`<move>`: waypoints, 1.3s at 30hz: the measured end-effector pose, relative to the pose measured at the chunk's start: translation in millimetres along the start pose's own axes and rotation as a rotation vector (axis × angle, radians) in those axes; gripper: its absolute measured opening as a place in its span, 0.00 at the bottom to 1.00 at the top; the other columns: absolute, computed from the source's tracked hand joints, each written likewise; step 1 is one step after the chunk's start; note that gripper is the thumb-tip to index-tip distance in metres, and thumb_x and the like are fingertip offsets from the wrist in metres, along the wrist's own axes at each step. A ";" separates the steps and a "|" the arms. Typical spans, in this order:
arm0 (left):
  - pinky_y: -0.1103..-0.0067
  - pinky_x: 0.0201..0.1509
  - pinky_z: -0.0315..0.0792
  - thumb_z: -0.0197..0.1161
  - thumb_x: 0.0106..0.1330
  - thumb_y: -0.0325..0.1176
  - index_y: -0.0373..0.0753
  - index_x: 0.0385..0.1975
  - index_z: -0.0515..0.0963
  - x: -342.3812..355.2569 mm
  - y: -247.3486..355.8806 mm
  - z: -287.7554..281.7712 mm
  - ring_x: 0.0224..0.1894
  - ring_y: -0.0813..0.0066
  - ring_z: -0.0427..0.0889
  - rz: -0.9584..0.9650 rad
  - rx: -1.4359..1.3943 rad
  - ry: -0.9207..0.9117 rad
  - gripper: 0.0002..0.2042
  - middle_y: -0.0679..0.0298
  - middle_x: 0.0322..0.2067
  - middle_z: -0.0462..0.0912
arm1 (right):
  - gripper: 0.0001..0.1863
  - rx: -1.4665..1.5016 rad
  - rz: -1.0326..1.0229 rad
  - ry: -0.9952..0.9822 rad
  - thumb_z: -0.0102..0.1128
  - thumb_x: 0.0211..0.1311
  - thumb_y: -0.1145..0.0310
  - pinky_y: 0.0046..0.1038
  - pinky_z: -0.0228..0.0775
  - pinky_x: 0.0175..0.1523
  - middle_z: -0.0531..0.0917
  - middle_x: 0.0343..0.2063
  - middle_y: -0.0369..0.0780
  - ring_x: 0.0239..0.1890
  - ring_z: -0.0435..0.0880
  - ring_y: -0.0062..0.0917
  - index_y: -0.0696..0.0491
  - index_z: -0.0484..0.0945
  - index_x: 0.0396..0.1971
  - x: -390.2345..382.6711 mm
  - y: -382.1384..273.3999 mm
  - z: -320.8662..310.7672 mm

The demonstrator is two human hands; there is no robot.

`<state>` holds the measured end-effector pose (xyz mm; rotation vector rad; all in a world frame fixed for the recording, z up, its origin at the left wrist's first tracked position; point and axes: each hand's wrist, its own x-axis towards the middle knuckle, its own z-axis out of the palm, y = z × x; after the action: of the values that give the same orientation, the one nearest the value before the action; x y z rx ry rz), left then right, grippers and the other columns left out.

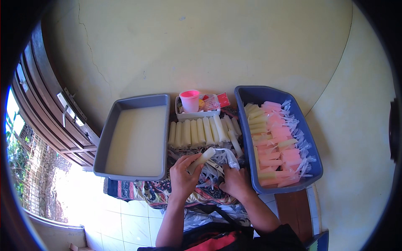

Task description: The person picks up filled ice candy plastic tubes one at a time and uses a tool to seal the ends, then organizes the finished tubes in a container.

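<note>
My left hand (pixel 184 175) is closed round a pale cream, liquid-filled plastic tube (pixel 204 156), held tilted with its upper end pointing away to the right. In my right hand (pixel 236 182) is a pair of scissors (pixel 215 165); the light blades point toward the tube and the dark handles are mostly hidden by my fingers. Beyond my hands lies a row of similar cream tubes (pixel 193 132), side by side. Clear plastic ends and a whitish plastic bag (pixel 231 159) lie between my hands and the row.
On the left a grey tub (pixel 166 125) holds milky liquid. A blue-grey tub (pixel 316 157) on the right holds pink and cream tubes with clear ends. At the back, a white basket (pixel 197 114) carries a pink cup (pixel 189 100). Patterned cloth (pixel 157 194) lies underneath. A wooden door (pixel 50 88) stands open.
</note>
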<state>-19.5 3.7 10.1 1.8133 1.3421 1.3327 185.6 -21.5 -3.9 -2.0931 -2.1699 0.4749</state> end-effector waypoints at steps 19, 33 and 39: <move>0.71 0.53 0.81 0.73 0.68 0.23 0.37 0.59 0.88 6.9 0.0 -8.2 0.46 0.62 0.90 -0.024 0.006 0.090 0.19 0.55 0.47 0.91 | 0.53 0.605 -0.174 0.200 0.86 0.51 0.58 0.45 0.74 0.68 0.78 0.58 0.51 0.59 0.81 0.50 0.51 0.69 0.78 -53.9 12.8 7.8; 0.67 0.53 0.82 0.69 0.70 0.20 0.40 0.62 0.87 -8.0 -10.9 0.9 0.46 0.54 0.90 0.054 0.023 0.063 0.21 0.53 0.48 0.90 | 0.50 0.835 -0.325 0.231 0.85 0.57 0.55 0.34 0.77 0.55 0.82 0.51 0.46 0.50 0.84 0.36 0.51 0.71 0.79 -50.7 10.1 10.9; 0.66 0.53 0.82 0.69 0.70 0.20 0.40 0.61 0.88 -17.1 -12.5 -0.2 0.48 0.53 0.89 0.082 0.027 0.022 0.19 0.53 0.47 0.89 | 0.47 0.817 -0.354 0.259 0.85 0.58 0.58 0.34 0.77 0.58 0.85 0.53 0.49 0.53 0.86 0.38 0.55 0.73 0.77 -40.1 5.7 8.9</move>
<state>-25.2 -7.2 -7.0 1.8949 1.3164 1.3868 190.9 -62.5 -7.9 -1.2332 -1.7136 0.8140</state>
